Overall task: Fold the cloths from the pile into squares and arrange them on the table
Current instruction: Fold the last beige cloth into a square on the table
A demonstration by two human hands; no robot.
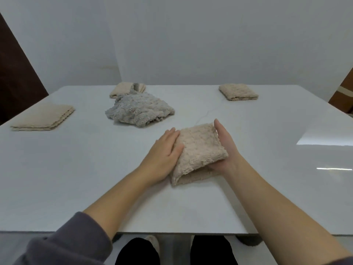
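Since the beige cloth is looking thick, fluffy and limp, it is probably handling light and floppy, so the doubled edges seem the best hold. It is lying folded on the table between both hands: the left hand is pressing flat on its left edge, while the right hand is cupping its right edge, fingers straight, thumb hidden, so whether it is pinching cannot be told. Beyond the left fingertips, the grey pile is waiting.
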